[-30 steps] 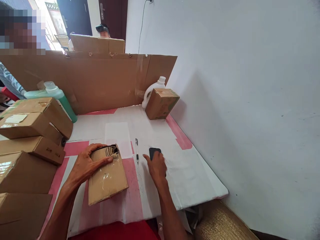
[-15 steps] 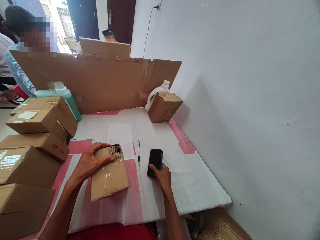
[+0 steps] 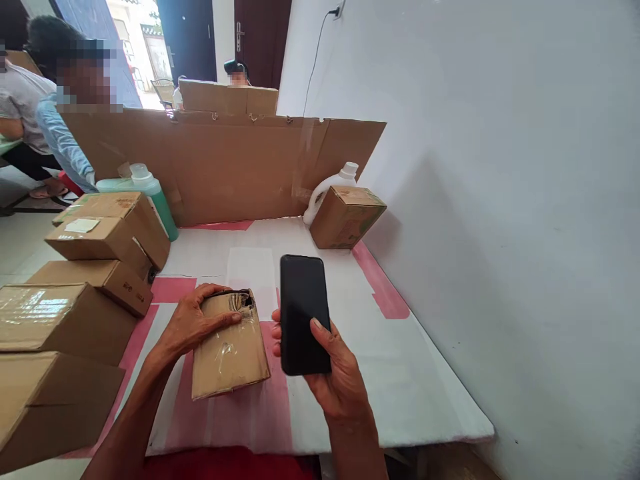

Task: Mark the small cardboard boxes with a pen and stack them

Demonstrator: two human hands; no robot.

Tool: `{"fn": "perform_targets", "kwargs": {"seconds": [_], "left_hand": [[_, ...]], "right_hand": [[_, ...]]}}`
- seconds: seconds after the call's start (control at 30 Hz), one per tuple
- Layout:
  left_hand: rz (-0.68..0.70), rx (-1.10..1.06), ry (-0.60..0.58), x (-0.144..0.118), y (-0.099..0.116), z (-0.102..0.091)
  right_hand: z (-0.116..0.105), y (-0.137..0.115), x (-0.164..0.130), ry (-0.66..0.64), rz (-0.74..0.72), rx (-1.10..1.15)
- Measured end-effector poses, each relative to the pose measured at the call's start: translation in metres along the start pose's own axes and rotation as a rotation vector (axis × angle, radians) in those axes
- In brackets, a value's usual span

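My left hand (image 3: 200, 320) grips a small taped cardboard box (image 3: 233, 363) by its upper left part, thumb across the top face and fingers over the far edge. The box has a torn, dark hole at its far right corner. In my right hand (image 3: 335, 367) is a black smartphone (image 3: 304, 307), raised above the table with its dark screen facing me. My thumb lies on the phone's right side and the fingertips wrap round its left edge. The pen is hidden behind the phone. A white sheet of paper (image 3: 245, 267) lies beyond the small box.
Several cardboard boxes (image 3: 65, 313) line the table's left side, near a green liquid bottle (image 3: 163, 207). At the back right stand another box (image 3: 345, 217) and a white jug (image 3: 320, 193). A cardboard partition (image 3: 230, 173) closes the far side; a wall (image 3: 500, 200) bounds the right. People sit beyond.
My right hand has lifted the smartphone off the table, bringing it up and closer to me. My left hand keeps its hold on the small box. The view has swung slightly left.
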State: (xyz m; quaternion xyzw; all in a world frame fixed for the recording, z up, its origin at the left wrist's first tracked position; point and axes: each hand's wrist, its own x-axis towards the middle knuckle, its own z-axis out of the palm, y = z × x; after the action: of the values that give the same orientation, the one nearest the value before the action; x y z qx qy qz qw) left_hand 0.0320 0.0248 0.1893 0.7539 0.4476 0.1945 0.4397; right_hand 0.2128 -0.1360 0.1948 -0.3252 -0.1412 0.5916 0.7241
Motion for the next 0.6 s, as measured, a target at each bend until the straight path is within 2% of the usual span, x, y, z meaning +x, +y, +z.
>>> {"fn": "perform_targets", "kwargs": {"seconds": [0.1, 0.23, 0.37, 0.6], "left_hand": [[0.044, -0.012, 0.004, 0.000, -0.004, 0.001], [0.092, -0.030, 0.016, 0.001, -0.011, 0.003], [0.095, -0.068, 0.026, 0.002, -0.013, 0.005], [0.089, -0.084, 0.020, 0.001, -0.013, 0.005]], "right_hand": [[0.024, 0.013, 0.007, -0.158, 0.122, 0.117], [0.039, 0.030, 0.017, -0.191, 0.238, 0.174], [0.044, 0.036, 0.020, -0.195, 0.296, 0.192], [0.040, 0.034, 0.019, -0.237, 0.310, 0.209]]}}
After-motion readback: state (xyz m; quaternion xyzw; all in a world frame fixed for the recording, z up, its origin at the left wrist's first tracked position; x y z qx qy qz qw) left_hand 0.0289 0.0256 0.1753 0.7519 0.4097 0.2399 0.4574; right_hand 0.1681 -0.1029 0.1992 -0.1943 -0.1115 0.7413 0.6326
